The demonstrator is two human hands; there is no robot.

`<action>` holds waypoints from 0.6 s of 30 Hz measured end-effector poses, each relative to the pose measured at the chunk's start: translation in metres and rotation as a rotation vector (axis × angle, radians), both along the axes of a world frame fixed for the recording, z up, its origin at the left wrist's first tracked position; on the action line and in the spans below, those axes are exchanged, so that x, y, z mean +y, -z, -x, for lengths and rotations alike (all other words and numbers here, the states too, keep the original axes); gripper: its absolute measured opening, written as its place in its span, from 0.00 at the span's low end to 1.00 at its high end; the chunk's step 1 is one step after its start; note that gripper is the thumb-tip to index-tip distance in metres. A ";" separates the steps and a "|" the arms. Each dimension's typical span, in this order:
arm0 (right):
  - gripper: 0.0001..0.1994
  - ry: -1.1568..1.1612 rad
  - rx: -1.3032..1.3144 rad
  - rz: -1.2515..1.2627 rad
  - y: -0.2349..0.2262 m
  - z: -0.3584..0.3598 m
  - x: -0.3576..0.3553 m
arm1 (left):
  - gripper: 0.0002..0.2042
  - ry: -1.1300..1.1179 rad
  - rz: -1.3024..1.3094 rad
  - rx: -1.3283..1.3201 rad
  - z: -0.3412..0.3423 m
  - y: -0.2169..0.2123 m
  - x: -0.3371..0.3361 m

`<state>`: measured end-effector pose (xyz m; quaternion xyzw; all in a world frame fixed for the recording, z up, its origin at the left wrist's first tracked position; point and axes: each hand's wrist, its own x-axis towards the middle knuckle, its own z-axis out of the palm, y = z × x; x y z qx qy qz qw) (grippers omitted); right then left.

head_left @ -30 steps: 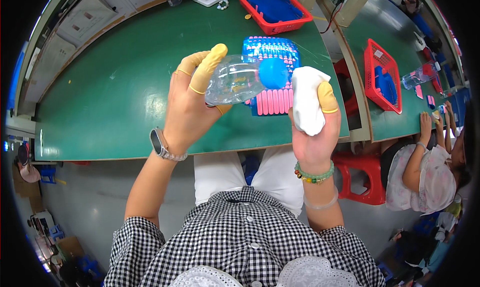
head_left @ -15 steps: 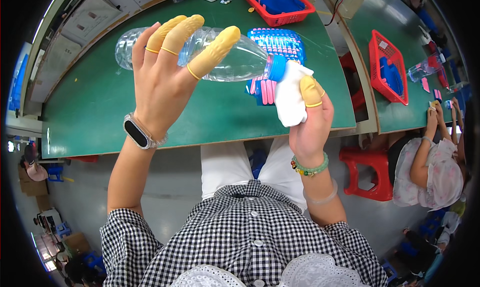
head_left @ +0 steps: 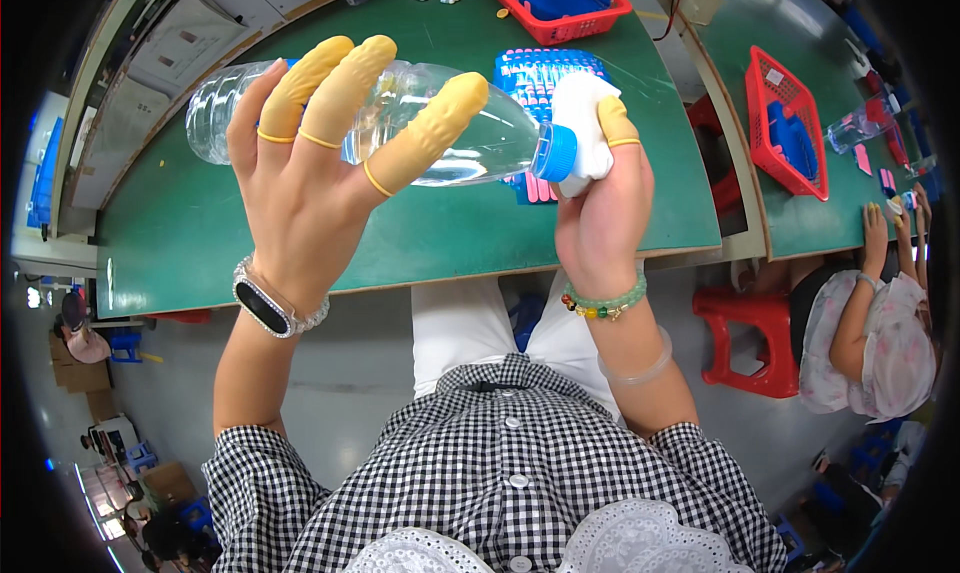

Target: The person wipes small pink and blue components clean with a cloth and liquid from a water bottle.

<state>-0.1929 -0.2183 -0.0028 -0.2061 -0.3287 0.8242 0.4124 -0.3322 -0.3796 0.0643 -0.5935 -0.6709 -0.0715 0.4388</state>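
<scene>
- Since half a second ago, we have kept the bottle lying on its side in the air above the counter, and our right hand has brought the white cloth fully against the blue cap, where before it sat just below it.
- Nearest to us, our left hand cradles the bottle from beneath, its grip wide and loose: three fingers in yellow finger cots wrap over the clear body, and the palm faces us.
- Our right hand has a tight grip around the bunched cloth, thumb in a yellow cot on top, and the cloth touches the cap end.
- To do this well, we judge the bottle should stay level and steady in the left hand while the cloth works at the cap; the bottle looks filled with clear liquid, so a slack hold could let it roll.
- Under the bottle's neck, on the counter, lies a blue tray with pink pieces, close enough to be knocked or dripped on.
- Farther off stands a red basket of blue parts at the counter's far edge.
- To the right, well apart, another person sits at a second counter with a second red basket, clear of our hands.
</scene>
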 end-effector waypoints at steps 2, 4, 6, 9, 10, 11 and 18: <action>0.15 -0.004 0.014 -0.043 0.005 0.003 0.002 | 0.27 -0.011 -0.001 0.017 0.002 0.000 0.002; 0.15 -0.015 0.005 -0.067 0.005 0.002 -0.001 | 0.26 -0.033 -0.001 0.040 0.005 -0.002 0.002; 0.15 -0.022 -0.005 -0.092 0.006 0.001 -0.005 | 0.26 -0.056 -0.025 0.045 0.014 -0.003 0.006; 0.15 0.020 0.096 -0.096 0.012 -0.001 -0.010 | 0.27 -0.086 -0.008 0.045 0.022 -0.005 0.012; 0.15 -0.018 0.095 -0.113 0.014 -0.002 -0.010 | 0.27 -0.102 0.010 0.029 0.023 -0.005 0.014; 0.15 -0.055 0.095 -0.130 0.014 -0.003 -0.009 | 0.28 -0.094 0.009 0.027 0.024 -0.005 0.015; 0.16 -0.300 0.370 -0.033 0.017 0.004 0.023 | 0.25 -0.016 -0.020 0.099 0.021 -0.007 0.011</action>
